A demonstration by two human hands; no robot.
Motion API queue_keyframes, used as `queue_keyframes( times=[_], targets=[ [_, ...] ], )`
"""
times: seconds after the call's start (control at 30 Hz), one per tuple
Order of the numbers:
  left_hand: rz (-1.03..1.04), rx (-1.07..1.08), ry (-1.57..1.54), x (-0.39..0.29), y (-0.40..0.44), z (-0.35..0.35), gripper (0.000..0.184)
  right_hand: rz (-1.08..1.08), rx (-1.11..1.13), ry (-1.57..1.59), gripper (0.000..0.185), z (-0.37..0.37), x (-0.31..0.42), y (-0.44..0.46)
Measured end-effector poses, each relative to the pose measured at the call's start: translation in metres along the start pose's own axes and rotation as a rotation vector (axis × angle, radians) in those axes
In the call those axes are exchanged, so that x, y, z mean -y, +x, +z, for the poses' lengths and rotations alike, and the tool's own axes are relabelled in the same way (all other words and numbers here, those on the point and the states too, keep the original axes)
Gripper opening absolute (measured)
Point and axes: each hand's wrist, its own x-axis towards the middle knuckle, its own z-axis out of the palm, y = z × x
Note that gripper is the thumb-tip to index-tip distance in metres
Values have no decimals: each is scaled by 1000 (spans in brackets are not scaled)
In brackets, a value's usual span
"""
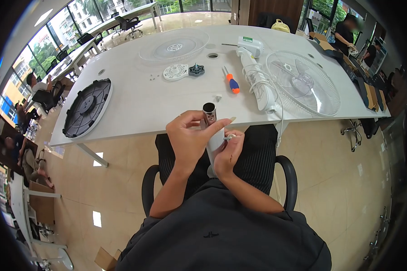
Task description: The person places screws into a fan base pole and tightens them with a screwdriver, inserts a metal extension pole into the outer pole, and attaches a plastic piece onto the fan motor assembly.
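Note:
A fan stand pole (215, 143), white with a chrome inner tube at its top, stands nearly upright over my lap. My left hand (185, 137) is wrapped round its upper part, with the thumb across the front. Low on the pole's right side, my right hand (229, 156) pinches a small screw with a pale head (230, 137) against the tube. My fingers partly cover the screw, so how deep it sits I cannot tell. The pole's lower end is mostly hidden by my right hand and lap.
On the white table (135, 108) lie a round black-and-white base (87, 108), fan grilles (174, 46), a white disc (175, 72), a dark knob (196, 69), a screwdriver (233, 84) and a white fan body with cord (257, 83). Another person (346, 36) stands at the far right.

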Motion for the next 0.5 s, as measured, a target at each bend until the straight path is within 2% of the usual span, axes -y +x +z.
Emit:
queue_keyframes(
  times=[0.1,0.17,0.2,0.27,0.3,0.43,0.5],
  targets=[
    [66,45,104,6,9,-8,20,-11,-33,-117,26,5,3,7],
    [55,359,38,13,20,-19,21,-10,-73,-230,26,8,3,12],
    [60,360,39,14,25,-21,21,-14,-75,-228,26,9,5,15],
    [-60,542,-442,15,34,-24,34,39,-55,-207,25,10,11,19],
    [-105,669,-453,17,40,-31,42,36,-57,-207,25,10,12,19],
    [-50,688,-424,26,45,-33,36,26,-39,-224,25,10,9,19],
    [76,558,-222,22,40,-32,29,-4,-46,-232,25,10,5,16]
  ],
)
